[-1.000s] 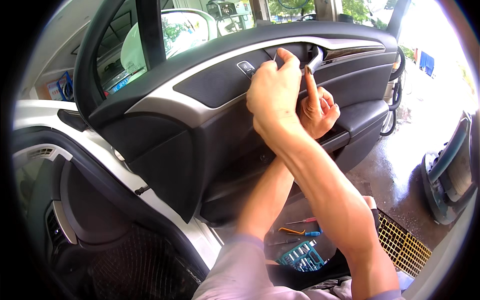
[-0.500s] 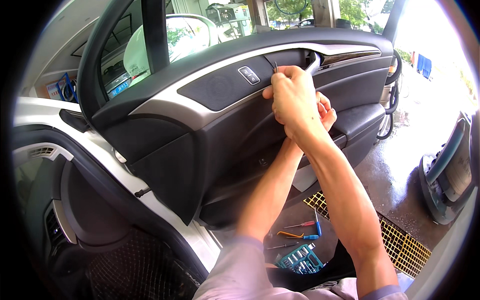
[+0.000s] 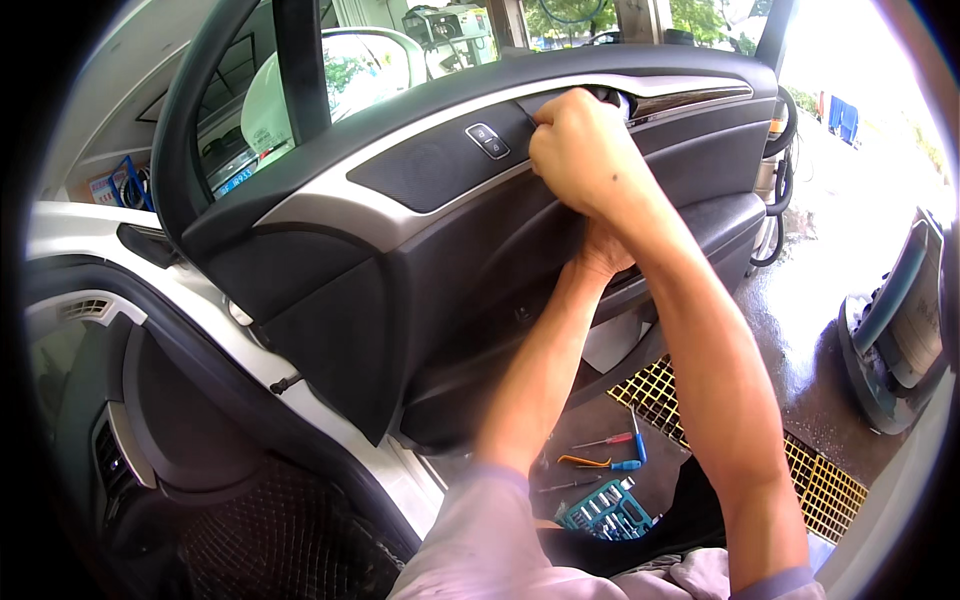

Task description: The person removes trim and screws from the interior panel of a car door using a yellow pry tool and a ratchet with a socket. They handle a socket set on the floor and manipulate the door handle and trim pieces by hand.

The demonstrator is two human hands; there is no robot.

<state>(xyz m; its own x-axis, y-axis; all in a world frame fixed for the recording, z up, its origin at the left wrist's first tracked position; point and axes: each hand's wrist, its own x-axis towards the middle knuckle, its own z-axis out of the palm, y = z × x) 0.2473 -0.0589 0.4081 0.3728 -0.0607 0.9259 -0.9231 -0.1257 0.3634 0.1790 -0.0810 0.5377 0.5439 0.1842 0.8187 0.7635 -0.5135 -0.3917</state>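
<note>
My right hand [image 3: 580, 152] is closed, knuckles up, at the inner handle recess [image 3: 612, 97] of an open car door. Whatever its fingers hold is hidden beneath the hand. Lower down, my left hand [image 3: 606, 250] sits behind the right wrist, close to the armrest, with its fingers out of sight. The dark door panel [image 3: 480, 265] carries a silver trim strip [image 3: 385, 222]. Left of my right hand, a lock switch with two buttons [image 3: 488, 141] is set in a speaker grille [image 3: 425, 172].
On the floor below lie a teal socket set [image 3: 607, 510], a blue-handled screwdriver [image 3: 626, 465], a red-handled one [image 3: 618, 438] and an orange hooked tool [image 3: 585, 461]. A yellow floor grating [image 3: 825, 490] runs behind my right arm. The car's doorway [image 3: 330, 430] is at left.
My right hand has turned over and shifted slightly up at the handle recess, and the thin pointed piece at its fingertips no longer shows. My left fingers have slipped from view behind the right wrist.
</note>
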